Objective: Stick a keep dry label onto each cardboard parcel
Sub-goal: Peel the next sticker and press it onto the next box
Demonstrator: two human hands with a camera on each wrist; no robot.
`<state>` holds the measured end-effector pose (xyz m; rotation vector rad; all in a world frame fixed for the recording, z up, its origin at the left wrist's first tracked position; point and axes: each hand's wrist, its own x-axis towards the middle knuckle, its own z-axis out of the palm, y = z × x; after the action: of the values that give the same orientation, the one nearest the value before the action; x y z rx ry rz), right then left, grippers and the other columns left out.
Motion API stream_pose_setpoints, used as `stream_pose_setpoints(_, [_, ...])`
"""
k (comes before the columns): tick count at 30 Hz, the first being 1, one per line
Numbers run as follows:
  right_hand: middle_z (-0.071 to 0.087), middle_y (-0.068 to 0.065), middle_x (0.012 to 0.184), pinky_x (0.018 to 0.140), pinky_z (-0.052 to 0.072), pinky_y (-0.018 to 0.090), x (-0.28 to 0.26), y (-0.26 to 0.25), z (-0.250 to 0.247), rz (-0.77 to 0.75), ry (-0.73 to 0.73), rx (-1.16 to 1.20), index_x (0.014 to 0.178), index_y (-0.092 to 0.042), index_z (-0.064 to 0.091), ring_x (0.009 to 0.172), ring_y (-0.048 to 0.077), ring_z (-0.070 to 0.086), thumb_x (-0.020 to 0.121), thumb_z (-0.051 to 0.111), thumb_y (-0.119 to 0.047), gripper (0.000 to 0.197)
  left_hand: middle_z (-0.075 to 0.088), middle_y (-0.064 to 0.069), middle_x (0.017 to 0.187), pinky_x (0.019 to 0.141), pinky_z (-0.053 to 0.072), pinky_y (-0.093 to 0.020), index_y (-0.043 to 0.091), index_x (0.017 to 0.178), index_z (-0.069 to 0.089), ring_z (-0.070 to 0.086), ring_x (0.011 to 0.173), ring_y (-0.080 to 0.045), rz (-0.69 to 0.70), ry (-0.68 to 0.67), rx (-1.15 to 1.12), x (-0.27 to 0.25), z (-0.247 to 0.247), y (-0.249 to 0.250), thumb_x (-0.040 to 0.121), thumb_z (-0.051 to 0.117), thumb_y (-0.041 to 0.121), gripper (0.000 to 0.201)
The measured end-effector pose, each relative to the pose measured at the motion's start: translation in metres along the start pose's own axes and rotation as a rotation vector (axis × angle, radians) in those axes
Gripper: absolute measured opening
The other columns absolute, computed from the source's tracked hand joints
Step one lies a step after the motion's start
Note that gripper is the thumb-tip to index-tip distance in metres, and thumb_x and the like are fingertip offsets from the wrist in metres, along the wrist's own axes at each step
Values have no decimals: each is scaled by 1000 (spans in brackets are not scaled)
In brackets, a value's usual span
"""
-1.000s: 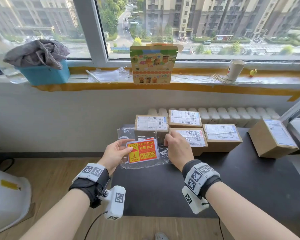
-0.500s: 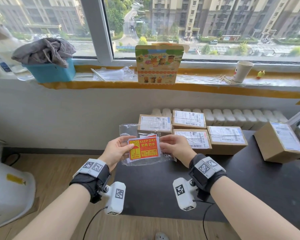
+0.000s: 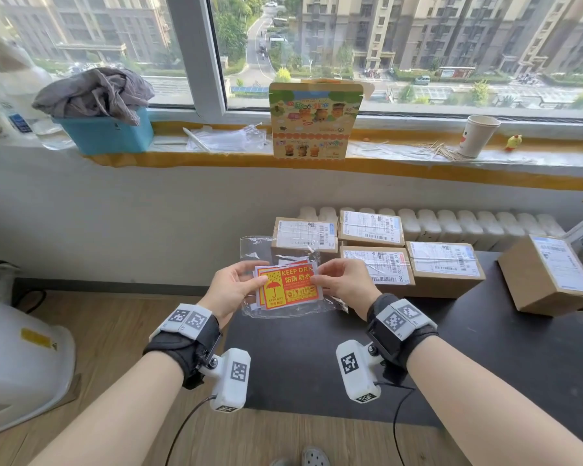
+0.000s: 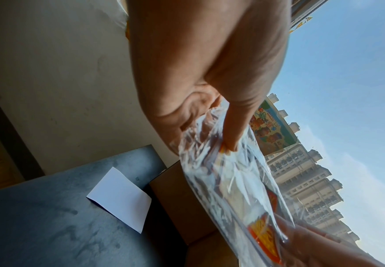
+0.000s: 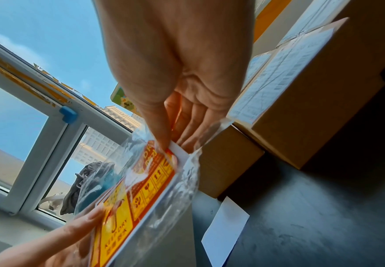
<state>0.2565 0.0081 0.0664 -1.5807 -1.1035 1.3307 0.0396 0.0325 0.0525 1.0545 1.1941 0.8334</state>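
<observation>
From the head camera, the left hand (image 3: 233,288) and right hand (image 3: 342,281) are each pinching a side of a clear plastic bag (image 3: 276,270) of red-and-yellow keep dry labels (image 3: 288,288), held in the air over the near left part of the dark table (image 3: 485,358). Four cardboard parcels (image 3: 377,253) are sitting grouped just beyond, a fifth parcel (image 3: 549,274) far right.

The left wrist camera is showing thumb and fingers (image 4: 232,130) gripping the crinkled bag, a white paper slip (image 4: 120,198) lying on the table below.

The right wrist camera is showing the thumb (image 5: 157,130) pressing the labels' edge against the fingers behind it.
</observation>
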Motion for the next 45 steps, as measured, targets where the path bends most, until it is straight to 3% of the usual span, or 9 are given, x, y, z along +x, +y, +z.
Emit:
stream_pose_setpoints(6, [69,20,96,82,57,44,2,6,1,26,19,-63,79,-11,55,91,30,69,85,65,-3,13,73,-8,90,74,59,-31,16,95,67,72,77,-17,-5,41,34,-2,-3,-8,85,62,-1,20])
stream_pose_setpoints(11, [67,6,81,73,57,31,0,12,-5,-8,58,-120,76,-14,58,82,21,66,87,63,-3,16,73,-13,93,80,57,-39,14,96,66,71,81,-23,-65,66,43,-5,-8,-22,86,62,0,19])
stream_pose_setpoints(15, [70,14,90,79,58,37,-3,20,-11,23,66,-167,78,-13,59,85,23,69,87,64,-6,12,71,-17,96,84,56,-44,14,95,65,70,85,-27,-120,95,43,-9,-14,-37,86,61,-1,18])
stream_pose_setpoints(22, [70,8,86,59,58,24,-6,36,-18,101,106,-112,95,-2,59,75,12,68,89,61,-6,7,70,-19,101,86,54,-48,11,95,65,69,91,-32,-249,166,77,-13,-24,-67,85,63,-2,17])
stream_pose_setpoints(30, [66,6,91,57,55,21,-10,58,-17,238,166,-77,97,-9,59,81,16,67,89,61,-8,8,68,-26,101,83,55,-47,9,88,64,68,88,-36,-436,196,130,-17,-21,-106,82,64,-6,17])
stream_pose_setpoints(33, [65,3,89,55,54,20,-9,63,-14,273,178,-63,95,-11,59,79,13,66,89,62,-11,6,68,-24,104,85,54,-47,2,99,63,67,91,-36,-463,210,166,-14,-22,-117,82,66,-3,18])
stream_pose_setpoints(38, [66,4,86,53,51,19,-8,68,-9,304,210,-15,95,-10,62,75,10,66,91,60,-17,8,63,-20,113,83,55,-44,0,121,51,65,98,-35,-526,213,219,-12,-22,-120,80,71,1,45])
stream_pose_setpoints(42, [68,6,89,59,54,23,-10,68,-7,317,234,55,99,-10,62,79,14,68,92,59,-18,10,64,-21,114,91,52,-49,-2,129,47,65,101,-34,-523,229,279,-13,-27,-116,78,72,1,57])
stream_pose_setpoints(45, [69,8,91,66,57,29,-10,66,-8,311,262,110,101,-8,62,82,17,69,92,59,-18,14,55,-20,128,96,44,-39,1,135,43,55,117,-32,-458,281,410,-20,-28,-101,80,69,3,61])
